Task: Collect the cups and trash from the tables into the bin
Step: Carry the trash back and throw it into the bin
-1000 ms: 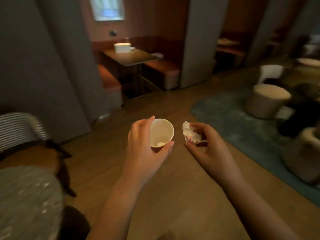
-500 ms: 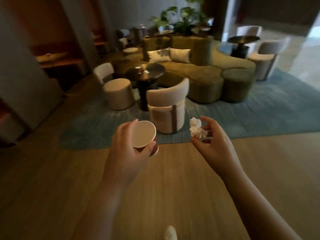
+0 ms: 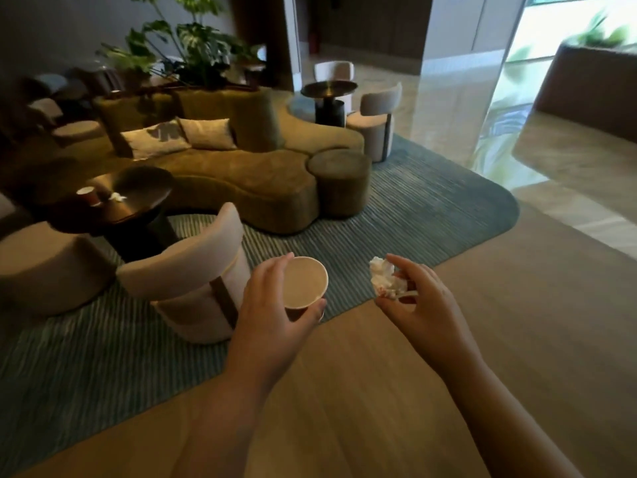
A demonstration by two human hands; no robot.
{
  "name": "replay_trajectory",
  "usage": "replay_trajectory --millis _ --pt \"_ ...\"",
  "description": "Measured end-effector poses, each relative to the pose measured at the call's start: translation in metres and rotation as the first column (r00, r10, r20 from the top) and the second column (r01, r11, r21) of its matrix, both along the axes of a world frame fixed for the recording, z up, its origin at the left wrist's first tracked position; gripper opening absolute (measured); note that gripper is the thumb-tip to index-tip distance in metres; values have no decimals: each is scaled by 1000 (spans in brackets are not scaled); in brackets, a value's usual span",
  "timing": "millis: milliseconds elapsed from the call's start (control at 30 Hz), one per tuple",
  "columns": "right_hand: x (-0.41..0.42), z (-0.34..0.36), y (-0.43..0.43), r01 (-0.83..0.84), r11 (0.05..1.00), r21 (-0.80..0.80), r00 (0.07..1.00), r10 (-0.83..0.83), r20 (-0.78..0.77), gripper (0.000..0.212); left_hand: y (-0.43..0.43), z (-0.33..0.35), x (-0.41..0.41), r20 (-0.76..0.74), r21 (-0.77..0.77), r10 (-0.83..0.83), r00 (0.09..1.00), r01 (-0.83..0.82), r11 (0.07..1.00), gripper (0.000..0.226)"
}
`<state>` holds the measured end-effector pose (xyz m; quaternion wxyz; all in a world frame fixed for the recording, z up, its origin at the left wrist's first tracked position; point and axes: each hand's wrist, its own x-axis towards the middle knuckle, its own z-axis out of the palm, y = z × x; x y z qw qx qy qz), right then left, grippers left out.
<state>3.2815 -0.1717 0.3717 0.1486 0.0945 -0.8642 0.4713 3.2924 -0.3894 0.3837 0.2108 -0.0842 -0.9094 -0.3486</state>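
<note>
My left hand [image 3: 272, 312] grips a paper cup [image 3: 305, 282] with a pale inside and a reddish-brown outside, held upright in front of me. My right hand [image 3: 417, 301] pinches a crumpled white napkin [image 3: 384, 279] between thumb and fingers. Farther off at the left, another paper cup [image 3: 89, 195] and a small crumpled piece of paper [image 3: 117, 197] sit on a dark round table [image 3: 138, 188]. No bin is in view.
A beige armchair [image 3: 193, 274] stands just beyond my left hand on a blue-green ribbed rug [image 3: 413, 201]. Behind it are a green curved sofa [image 3: 241, 174], a round pouf [image 3: 339, 181], a second dark table [image 3: 329, 98] with chairs, and large plants. Wooden floor lies underfoot.
The view has swung right, from the booth area to the lounge with the sofa and rug. Both hands keep the same hold on the cup and the napkin.
</note>
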Motion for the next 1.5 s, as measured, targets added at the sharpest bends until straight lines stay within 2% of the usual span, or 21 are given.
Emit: replay_trajectory --millis 267,500,600,833,1000,1200,1367,1500 --pt "-174 -30 120 178 979 -102 984 -175 37 54 112 -16 -209 29 39 -179 983 178 983 72" --pt "-354 -23 220 170 979 -117 985 -166 37 46 229 -6 -394 49 31 -189 981 188 982 71" --pt "-428 -16 252 166 984 -59 986 -165 31 47 273 4 -471 58 6 -192 980 192 981 73" --pt "-607 -18 305 144 989 16 989 -144 -34 40 319 -11 -640 46 -36 -146 988 147 988 77" --pt "-759 -32 332 158 987 28 987 -157 -46 39 348 -25 -792 28 18 -146 989 145 989 82" --pt "-935 -22 378 192 981 18 981 -192 -4 45 389 -15 -972 76 23 -229 970 228 973 75" --pt "-1051 -30 425 227 974 -15 969 -224 103 55 432 -20 -1097 151 11 -287 946 288 957 72" --pt "-1155 -48 471 251 965 -75 959 -238 155 52 481 -34 -1207 171 8 -302 938 305 952 71"
